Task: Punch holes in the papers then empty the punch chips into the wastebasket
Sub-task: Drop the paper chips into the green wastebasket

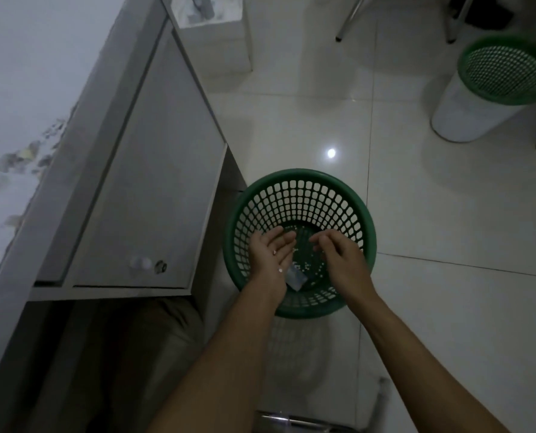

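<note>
A green mesh wastebasket (301,179) stands on the floor below me. Both my hands hover over its mouth. My left hand (271,254) is palm up with its fingers spread, and a few small white punch chips (280,270) stick to the palm and wrist. My right hand (341,257) sits beside it with fingers loosely curled, holding nothing. Many white chips (310,270) lie scattered on the basket's bottom, along with a small grey scrap (296,278). No punch or papers are in view.
A grey desk with a cabinet door and knob (140,263) stands close on the left of the basket. A second green-rimmed white bin (479,101) is at the far right. Chair legs (348,23) stand at the back. White tiled floor lies around.
</note>
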